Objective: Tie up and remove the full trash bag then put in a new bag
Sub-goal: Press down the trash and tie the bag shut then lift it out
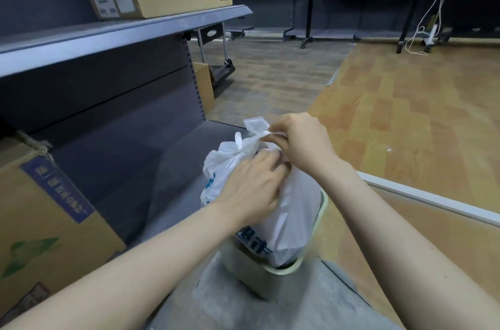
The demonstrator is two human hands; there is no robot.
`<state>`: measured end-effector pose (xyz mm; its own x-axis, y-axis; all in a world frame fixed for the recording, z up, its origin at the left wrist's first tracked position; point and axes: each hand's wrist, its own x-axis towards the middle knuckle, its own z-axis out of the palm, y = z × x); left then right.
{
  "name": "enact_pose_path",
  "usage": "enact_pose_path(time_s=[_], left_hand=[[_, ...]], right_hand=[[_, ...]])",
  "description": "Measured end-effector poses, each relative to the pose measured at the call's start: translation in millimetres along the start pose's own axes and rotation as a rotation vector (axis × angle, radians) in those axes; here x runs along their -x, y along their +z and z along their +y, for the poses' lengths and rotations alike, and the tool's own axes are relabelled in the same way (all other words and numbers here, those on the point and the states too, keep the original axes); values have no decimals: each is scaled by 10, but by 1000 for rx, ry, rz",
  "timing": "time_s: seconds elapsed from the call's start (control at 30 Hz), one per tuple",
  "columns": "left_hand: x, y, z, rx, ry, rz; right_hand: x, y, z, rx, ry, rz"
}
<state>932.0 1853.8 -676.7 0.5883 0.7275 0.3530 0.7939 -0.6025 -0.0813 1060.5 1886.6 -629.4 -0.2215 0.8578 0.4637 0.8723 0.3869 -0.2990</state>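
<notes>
The right hand (303,140) has its grip pinched on a thin white handle strip (266,134) of the full trash bag (292,210), drawn taut at the top. The left hand (253,186) curls its grip round the gathered plastic just beside it. The white, blue-printed bag sits in a pale bin (281,271) on the grey bottom shelf (173,167), a cardboard box (51,224) to the left.

Both forearms are bare up to the frame's edge, with no sleeve showing. The left hand (251,186) and right hand (303,140) wear nothing: bare fingers and wrists.
</notes>
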Motion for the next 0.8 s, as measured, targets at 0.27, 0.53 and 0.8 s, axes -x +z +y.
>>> enact_pose_path(time_s=[0.27,0.53,0.8], left_hand=[[-10,173,-87,-71,-134,-67],[-56,99,-9,-194,-265,-204],[68,-32,-276,246,-232,524]], right_hand=[[-8,189,5,-112,26,74],[-59,280,-88,-130,-24,149],[4,135,-25,102,11,-54]])
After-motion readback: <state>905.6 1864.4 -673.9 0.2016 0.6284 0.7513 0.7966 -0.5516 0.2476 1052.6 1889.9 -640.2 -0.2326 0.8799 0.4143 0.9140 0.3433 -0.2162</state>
